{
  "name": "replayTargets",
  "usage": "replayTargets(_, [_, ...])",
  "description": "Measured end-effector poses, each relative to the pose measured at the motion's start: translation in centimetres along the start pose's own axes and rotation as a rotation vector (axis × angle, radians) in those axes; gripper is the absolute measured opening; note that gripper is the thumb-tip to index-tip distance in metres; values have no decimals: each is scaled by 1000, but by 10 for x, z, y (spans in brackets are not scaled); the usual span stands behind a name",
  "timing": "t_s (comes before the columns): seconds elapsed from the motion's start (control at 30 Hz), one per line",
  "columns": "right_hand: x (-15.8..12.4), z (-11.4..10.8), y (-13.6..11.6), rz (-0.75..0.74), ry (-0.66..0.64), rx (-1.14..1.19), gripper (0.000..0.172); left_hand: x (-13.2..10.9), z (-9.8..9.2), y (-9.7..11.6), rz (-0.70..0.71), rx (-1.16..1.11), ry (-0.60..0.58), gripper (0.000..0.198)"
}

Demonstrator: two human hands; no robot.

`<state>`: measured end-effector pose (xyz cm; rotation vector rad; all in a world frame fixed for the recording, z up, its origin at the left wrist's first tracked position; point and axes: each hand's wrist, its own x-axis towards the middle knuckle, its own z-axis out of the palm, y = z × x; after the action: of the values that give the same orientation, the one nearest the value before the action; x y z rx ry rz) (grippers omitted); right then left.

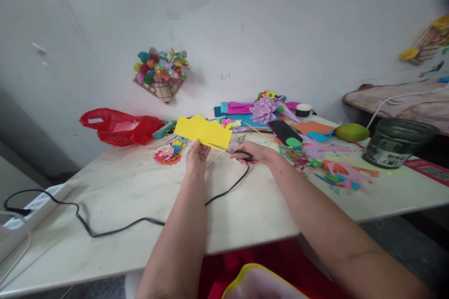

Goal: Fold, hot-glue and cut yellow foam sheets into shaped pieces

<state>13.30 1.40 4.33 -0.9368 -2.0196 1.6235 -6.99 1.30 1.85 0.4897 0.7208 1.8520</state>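
My left hand (198, 152) grips the lower edge of a yellow craft sheet (203, 131), its fingers closed on it. The sheet is held up over the table, and its top edge is cut unevenly. In my right hand (254, 153) is a pair of scissors (242, 153) with dark handles. Their blades point left and lie at the sheet's lower right edge. Whether the blades are cutting into it I cannot tell. Left of the sheet lie several layered paper flowers (168, 153).
A red plastic bag (128, 127) lies at the back left. Scraps (342, 175), a phone (285, 131), a green-yellow fruit (351, 132) and a dark glass jar (391, 142) are at the right. A black cord (119, 228) crosses the table from a power strip (38, 210).
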Motion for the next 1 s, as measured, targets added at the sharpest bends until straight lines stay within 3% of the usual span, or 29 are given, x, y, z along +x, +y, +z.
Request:
replayTargets(0.4, [-1,2,-2,8,20,-10,18,-3,4,1,-29,40,-2,3])
replayTargets(0.63, [3,-2,6,-34,11,-37,28,-2,3,-1,-24,55,-31,3])
replayTargets(1.0, [6,-1,8,-52,0,9,25,-2,3,0,-26,54,-32,3])
